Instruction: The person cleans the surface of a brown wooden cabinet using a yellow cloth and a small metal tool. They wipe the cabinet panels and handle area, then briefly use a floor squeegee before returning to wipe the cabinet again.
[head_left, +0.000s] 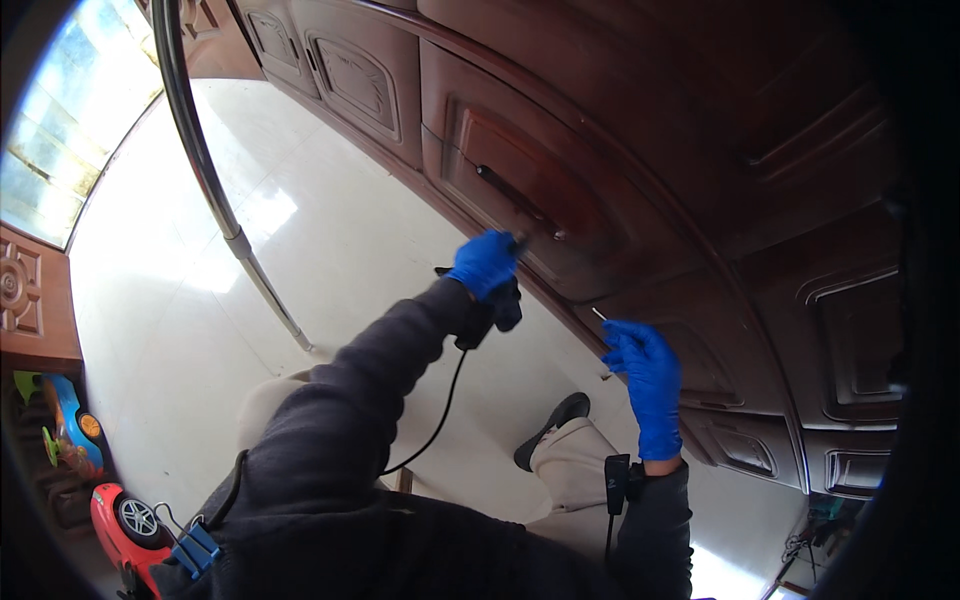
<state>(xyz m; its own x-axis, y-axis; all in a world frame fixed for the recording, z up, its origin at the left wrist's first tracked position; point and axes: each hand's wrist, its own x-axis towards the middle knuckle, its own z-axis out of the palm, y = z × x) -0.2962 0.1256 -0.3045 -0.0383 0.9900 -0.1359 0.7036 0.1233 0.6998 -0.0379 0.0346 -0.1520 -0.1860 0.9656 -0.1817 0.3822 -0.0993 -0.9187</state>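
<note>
My left hand (484, 264), in a blue glove, is closed around a dark hand tool (508, 306); its greyish tip is blurred and points at the cabinet, and its exact kind is unclear. Just beyond the tip, a dark bar handle (514, 196) with shiny ends lies along a panel of the brown wooden cabinet (450, 82). My right hand (649, 375), also gloved in blue, pinches a thin, pale rod-like piece (599, 314) between thumb and fingers, close to the cabinet's lower edge. A black device (617, 484) with a cable sits at the right wrist.
A chrome pole (202, 157) stands on the pale tiled floor (330, 202) to the left. Toy vehicles, one of them a red toy car (124, 529), are at the lower left. My shoe (551, 431) is near the cabinet base. A black cable (442, 420) hangs below my left forearm.
</note>
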